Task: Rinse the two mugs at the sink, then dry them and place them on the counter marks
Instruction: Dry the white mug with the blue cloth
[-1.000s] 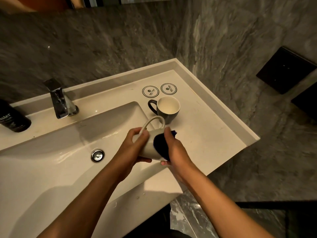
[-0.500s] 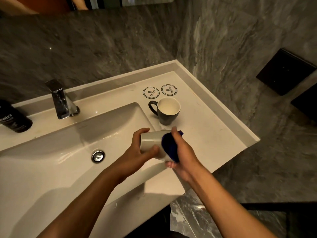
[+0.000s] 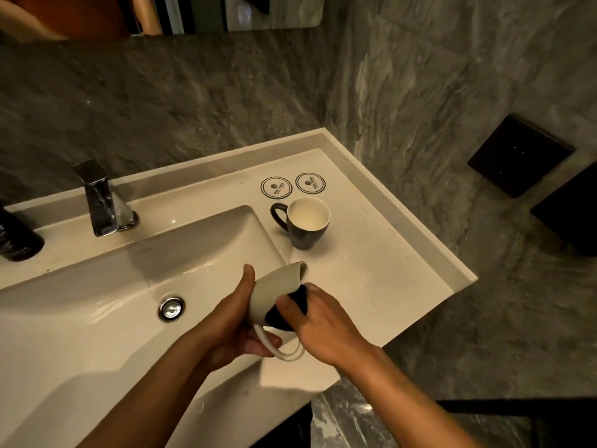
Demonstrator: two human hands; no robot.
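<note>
White mug [image 3: 274, 294] turned handle-down since a second ago, gripped by left hand [image 3: 232, 321], right hand [image 3: 326, 321] pinching cloth [image 3: 286, 310] against it (drying midway; dark mug [image 3: 305, 224] waiting).

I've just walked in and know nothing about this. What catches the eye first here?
Two hands meet over the sink's near right corner: the left hand grips a white mug tipped on its side, while the right hand presses a dark blue cloth against it. Behind them, a dark mug stands upright on the counter, just before two round marks.
</note>
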